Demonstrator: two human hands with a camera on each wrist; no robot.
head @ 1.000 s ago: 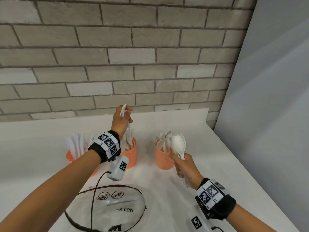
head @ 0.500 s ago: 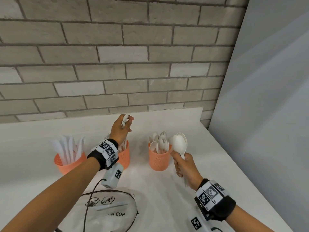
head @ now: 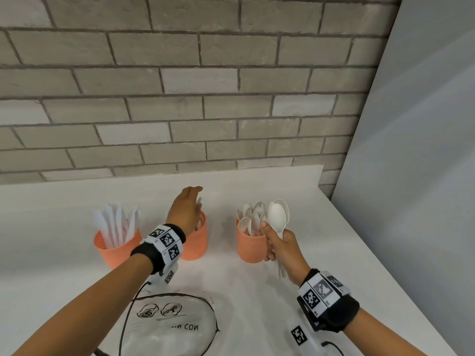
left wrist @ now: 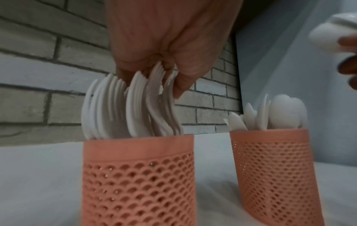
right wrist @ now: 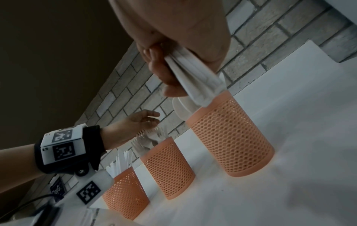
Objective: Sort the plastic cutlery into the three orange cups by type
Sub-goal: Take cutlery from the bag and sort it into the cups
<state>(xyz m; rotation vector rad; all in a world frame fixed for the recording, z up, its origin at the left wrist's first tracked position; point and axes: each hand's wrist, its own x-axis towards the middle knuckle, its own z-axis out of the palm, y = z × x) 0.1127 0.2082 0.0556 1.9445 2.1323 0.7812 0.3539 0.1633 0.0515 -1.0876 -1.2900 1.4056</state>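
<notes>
Left hand (head: 185, 209) hovers over the middle cup (head: 196, 242), fingers loose and spread just above the forks (left wrist: 131, 105); whether they touch the tines is hard to tell. It blocks most of that cup's mouth in the head view. Right hand (head: 281, 246) grips a bunch of spoons (head: 277, 217) just beside the spoon cup (head: 250, 246), handles half hidden in the fist. Knife cup (head: 118, 249) stands left of the left hand. Open desk (head: 334, 240) lies right of the right hand.

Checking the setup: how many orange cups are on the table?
3, in a row: left cup with knives, middle cup with forks under the left hand, right cup with spoons.
</notes>
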